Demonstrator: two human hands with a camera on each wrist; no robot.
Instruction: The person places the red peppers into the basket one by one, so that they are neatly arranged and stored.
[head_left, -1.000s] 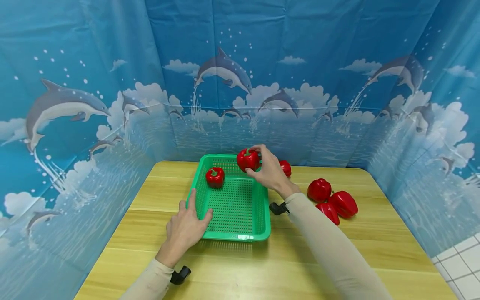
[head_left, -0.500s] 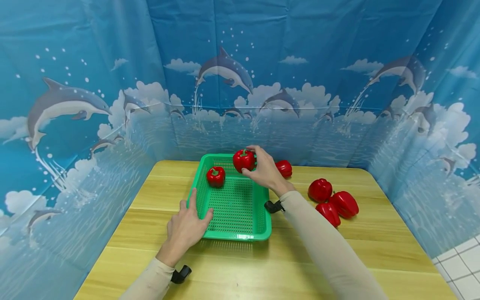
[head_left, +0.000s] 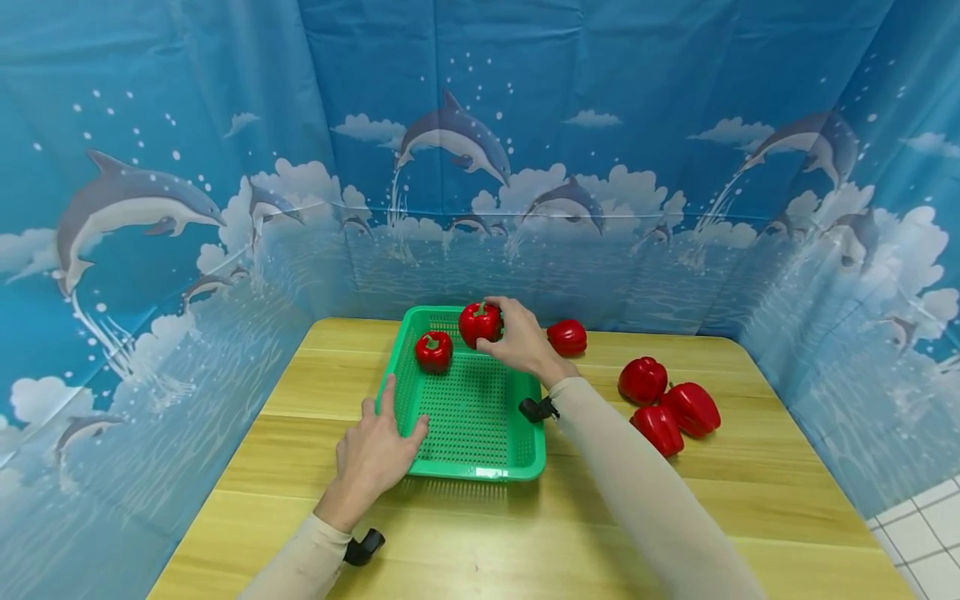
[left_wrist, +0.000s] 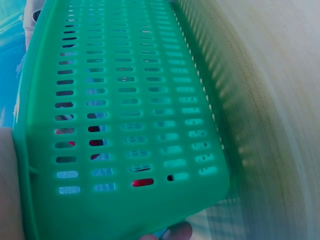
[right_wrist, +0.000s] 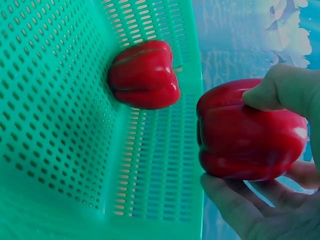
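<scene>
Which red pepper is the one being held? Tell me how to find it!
Look at the green basket in the middle of the wooden table. Over its far end, the right hand grips one red pepper. The pepper beside it lies alone in the basket; this one is lifted.

Your right hand [head_left: 521, 342] has carried the held pepper [head_left: 480, 323] leftward and lower across the last second. A second ago the pepper sat above the far right corner of the green basket [head_left: 480, 473]; now it hangs lower, over the basket's far end, closer to the pepper already inside [head_left: 433, 350] (the two are near but not touching in the right wrist view). As your hand drew away to the left, the lone pepper behind it on the worktop [head_left: 567, 337] came fully into sight; earlier your hand covered part of it.
</scene>
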